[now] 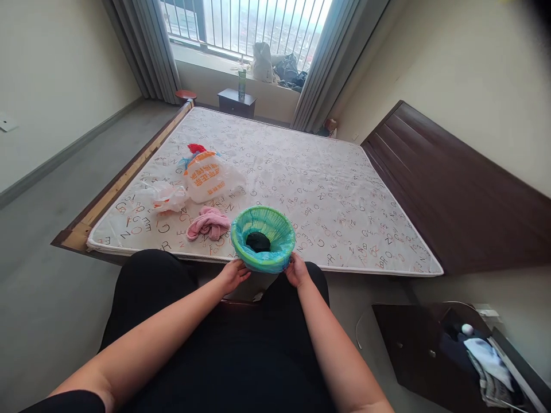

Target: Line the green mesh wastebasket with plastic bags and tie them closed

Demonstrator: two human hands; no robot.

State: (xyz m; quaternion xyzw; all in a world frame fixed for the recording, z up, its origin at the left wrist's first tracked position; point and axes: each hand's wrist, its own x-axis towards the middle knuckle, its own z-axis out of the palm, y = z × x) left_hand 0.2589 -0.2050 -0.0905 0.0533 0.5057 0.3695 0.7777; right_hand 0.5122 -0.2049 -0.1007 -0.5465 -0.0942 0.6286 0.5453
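A green wastebasket (pixel 263 265) is held in front of me at the near edge of the mattress (pixel 327 201). A blue-green plastic liner (pixel 278 226) covers its inside and folds over the rim. Down in it shows something black (pixel 258 241), whose kind I cannot make out. My left hand (pixel 235 276) grips the basket's lower left side, fingers curled beneath it. On the right side, my right hand (pixel 296 271) closes around it, its fingers partly hidden. Left of the basket lies a crumpled pink towel (pixel 209 225).
A white plastic bag with orange print (pixel 210 178) and a clear bag (pixel 169 197) lie on the mattress. A dark headboard (pixel 447 195) stands right. Clothes lie on a dark cabinet (pixel 404 344) at lower right. A nightstand (pixel 236 104) bears a green glass vase (pixel 241 84).
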